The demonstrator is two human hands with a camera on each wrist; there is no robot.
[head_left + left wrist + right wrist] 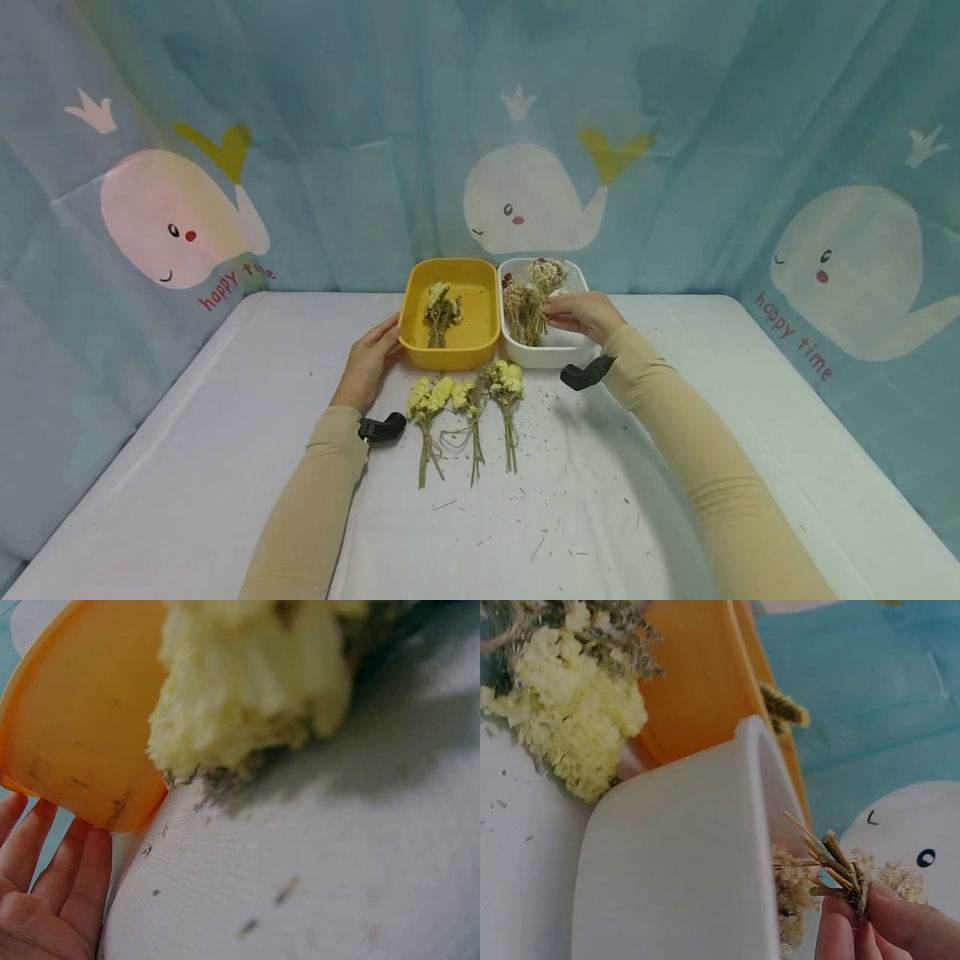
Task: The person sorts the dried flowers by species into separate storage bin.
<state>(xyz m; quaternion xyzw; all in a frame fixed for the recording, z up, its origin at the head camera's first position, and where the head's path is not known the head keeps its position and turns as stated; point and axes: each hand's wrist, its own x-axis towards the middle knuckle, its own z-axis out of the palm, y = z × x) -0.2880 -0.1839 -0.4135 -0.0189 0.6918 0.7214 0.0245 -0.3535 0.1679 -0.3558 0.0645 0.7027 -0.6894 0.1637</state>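
Note:
My right hand (585,315) pinches a dried flower bunch (547,273) by its stems, over the white bin (543,358). In the right wrist view, thumb and fingers close on the twine-tied stems (840,874), whose cut ends point toward the bin's rim. More pale dried bunches (520,302) lie inside that bin. Against the left side of the yellow bin (478,304) rests my left hand (367,367), its fingers (84,874) nearly straight at the bin's edge in the left wrist view. One small yellowish bunch (441,315) lies in the yellow bin.
In front of the bins lie yellow-flowered bunches (427,400) with stems toward me, one with a loop of twine. Bits of stem and leaf (537,547) are scattered over the white tabletop (300,333). A blue whale-print curtain (345,208) hangs directly behind the bins.

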